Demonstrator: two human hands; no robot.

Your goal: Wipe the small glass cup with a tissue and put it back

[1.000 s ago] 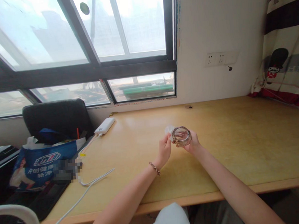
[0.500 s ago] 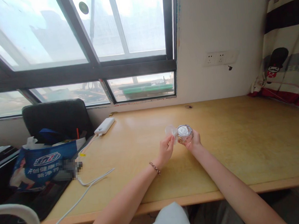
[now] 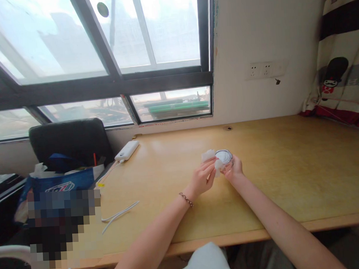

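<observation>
A small clear round container with a silvery-white top (image 3: 224,157) is held above the desk, tilted toward me. My right hand (image 3: 234,169) is wrapped round its right side and underside. Close to its left side, my left hand (image 3: 203,176) pinches a thin, whitish, crumpled wipe or film (image 3: 208,155). Part of this material hangs by the container's lower left edge, against the fingertips. Whether it touches the container is hard to tell. A beaded bracelet circles my left wrist.
On the wooden desk (image 3: 157,171), a white power bank (image 3: 127,150) and white cables lie at the left. A dark chair (image 3: 70,140) with a blue bag (image 3: 60,185) stands beyond the left edge. Window, wall sockets and curtain are behind.
My left hand has moved slightly right, closer to the container, and its fingers have spread more over the whitish material. The container's top now looks whiter. The view has shifted slightly.
</observation>
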